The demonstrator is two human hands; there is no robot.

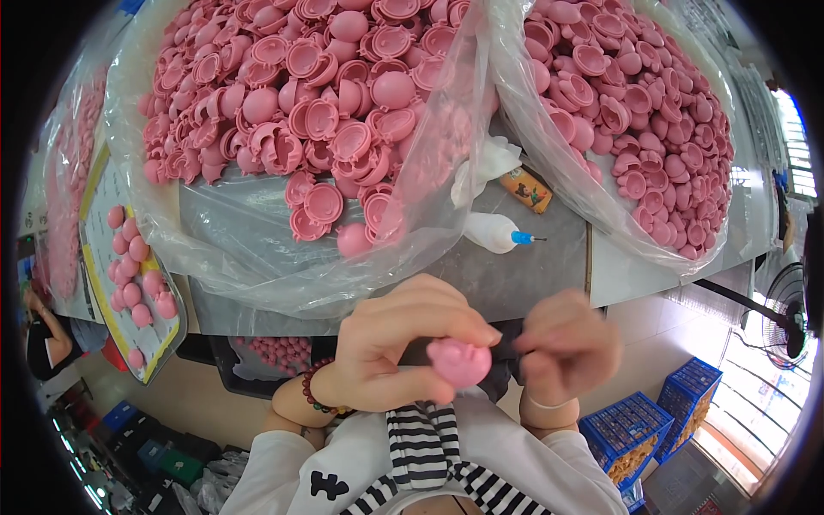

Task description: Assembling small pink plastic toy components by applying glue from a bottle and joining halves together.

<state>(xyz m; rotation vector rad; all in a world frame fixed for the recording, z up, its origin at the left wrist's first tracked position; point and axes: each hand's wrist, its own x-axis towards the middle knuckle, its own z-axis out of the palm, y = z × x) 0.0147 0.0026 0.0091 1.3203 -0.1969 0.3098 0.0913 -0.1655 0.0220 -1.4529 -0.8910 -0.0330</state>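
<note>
Both of your hands are closed in front of your chest, below the near edge of the bench (549, 266). Your left hand (403, 343) curls around a pink plastic ball (460, 360), thumb and fingers pinching it from the left and above. Your right hand (566, 348) is bunched into a loose fist just beside the ball, its fingertips touching the ball's right side; whether it holds anything of its own you cannot tell. A bead bracelet (311, 390) sits on your left wrist.

Near the bench's front edge, just above your hands, lies a small white squeeze bottle (493, 232) with a blue tip, on its side, the tip pointing right. Behind it lies an orange tube (526, 190).

Two big clear plastic bags flank these things: the left bag (257, 249) spills pink half-shells (326, 112) toward the front edge, and the right bag (601, 215) holds more pink shells (635, 112) along the right side. At the left edge a tray (103, 206) carries finished pink balls (133, 275). Down by the floor to your right stand blue crates (635, 425).
</note>
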